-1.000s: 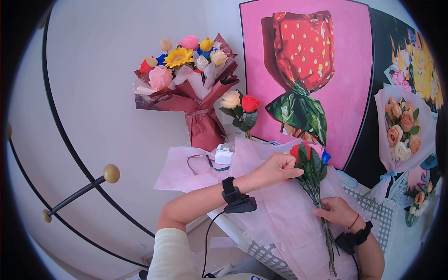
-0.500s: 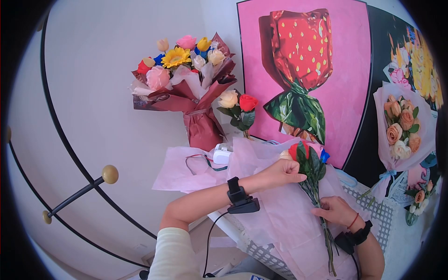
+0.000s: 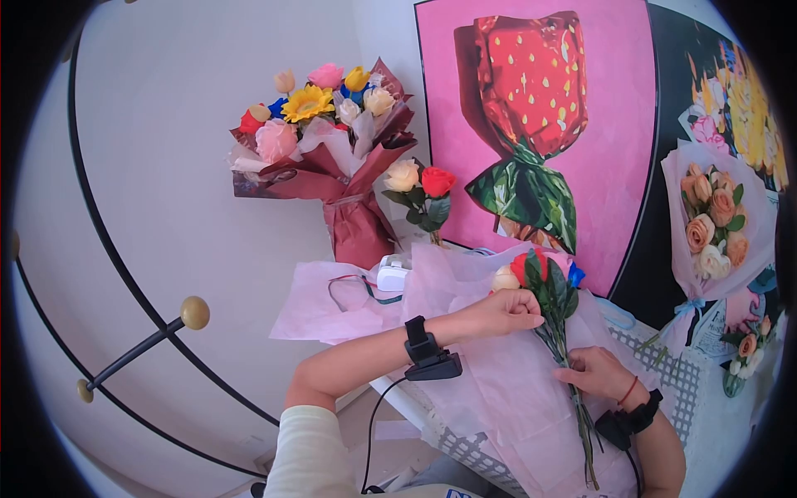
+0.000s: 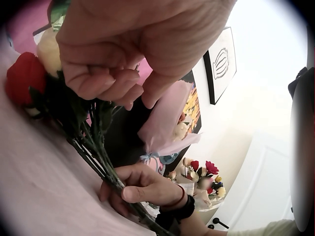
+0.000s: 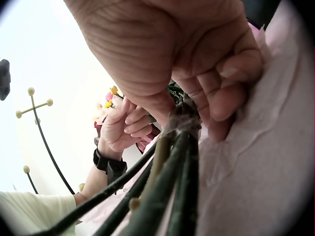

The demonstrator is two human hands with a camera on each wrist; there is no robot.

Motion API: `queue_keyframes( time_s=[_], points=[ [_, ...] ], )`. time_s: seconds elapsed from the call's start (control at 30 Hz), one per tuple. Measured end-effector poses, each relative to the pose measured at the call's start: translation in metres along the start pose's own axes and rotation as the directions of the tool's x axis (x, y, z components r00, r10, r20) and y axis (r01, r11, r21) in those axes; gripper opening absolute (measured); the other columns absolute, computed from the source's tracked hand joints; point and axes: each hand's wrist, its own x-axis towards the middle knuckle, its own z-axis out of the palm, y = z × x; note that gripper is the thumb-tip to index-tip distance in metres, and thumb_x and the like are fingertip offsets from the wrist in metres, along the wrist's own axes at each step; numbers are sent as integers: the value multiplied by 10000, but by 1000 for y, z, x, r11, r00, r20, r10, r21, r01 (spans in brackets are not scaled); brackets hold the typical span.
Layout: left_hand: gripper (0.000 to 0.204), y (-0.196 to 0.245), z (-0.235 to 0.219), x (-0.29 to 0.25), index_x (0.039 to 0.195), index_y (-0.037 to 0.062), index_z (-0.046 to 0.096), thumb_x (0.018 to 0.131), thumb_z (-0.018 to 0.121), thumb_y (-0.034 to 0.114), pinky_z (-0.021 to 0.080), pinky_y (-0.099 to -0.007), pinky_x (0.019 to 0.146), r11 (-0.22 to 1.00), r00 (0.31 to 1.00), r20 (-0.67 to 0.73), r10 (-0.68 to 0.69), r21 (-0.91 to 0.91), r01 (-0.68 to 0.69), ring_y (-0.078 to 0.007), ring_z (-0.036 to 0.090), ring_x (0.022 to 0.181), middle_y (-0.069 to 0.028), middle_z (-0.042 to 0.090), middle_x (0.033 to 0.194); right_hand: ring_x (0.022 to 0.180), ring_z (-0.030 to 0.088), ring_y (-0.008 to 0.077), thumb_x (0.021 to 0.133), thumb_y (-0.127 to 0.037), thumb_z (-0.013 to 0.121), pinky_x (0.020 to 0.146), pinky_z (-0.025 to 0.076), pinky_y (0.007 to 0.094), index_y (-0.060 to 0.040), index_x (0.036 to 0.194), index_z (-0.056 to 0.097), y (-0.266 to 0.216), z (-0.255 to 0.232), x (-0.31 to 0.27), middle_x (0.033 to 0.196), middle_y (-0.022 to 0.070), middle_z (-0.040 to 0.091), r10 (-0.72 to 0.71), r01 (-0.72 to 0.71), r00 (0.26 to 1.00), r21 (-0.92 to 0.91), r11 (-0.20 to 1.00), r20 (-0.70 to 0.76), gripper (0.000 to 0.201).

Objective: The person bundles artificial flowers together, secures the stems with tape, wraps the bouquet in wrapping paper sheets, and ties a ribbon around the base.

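Note:
Bundled artificial flowers, with a red rose (image 3: 528, 266) (image 4: 25, 78), a cream rose (image 3: 505, 280) (image 4: 49, 51), pink and blue blooms and green leaves (image 3: 550, 290), lie slanted over pale pink wrapping paper (image 3: 490, 390). My right hand (image 3: 599, 373) (image 4: 145, 187) (image 5: 197, 64) grips their green stems (image 3: 585, 432) (image 5: 152, 206) at mid-length, where clear wrap shows in the right wrist view. Beside the leaves, just below the cream rose, my left hand (image 3: 501, 315) (image 4: 133, 49) (image 5: 118, 129) has curled fingers, and nothing shows held between them and the thumb.
A large bouquet in dark red paper (image 3: 357, 220) and a cream-and-red rose pair (image 3: 427, 199) stand behind. Near them lie a white device (image 3: 393, 273) and ribbon. A candy painting (image 3: 540, 108) leans at the back; a peach rose bouquet (image 3: 706, 224) is right, over a perforated white surface (image 3: 685, 373).
My left hand has moved slightly down from the blooms, uncovering the cream rose. My right hand keeps its grip on the stems. The head view has shifted a little.

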Motion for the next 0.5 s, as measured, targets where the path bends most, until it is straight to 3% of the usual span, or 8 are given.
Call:
queue_keyframes(
  time_s=[0.5],
  points=[
    [296,0,-1,2,1040,58,377,852,535,223,264,-180,444,999,999,-26,-31,17,32,-29,364,489,51,386,593,531,554,272,724,-446,603,514,412,351,-15,595,526,1,1,0,558,113,558,8,-8,1000,-1,1000,5,456]
  ],
)
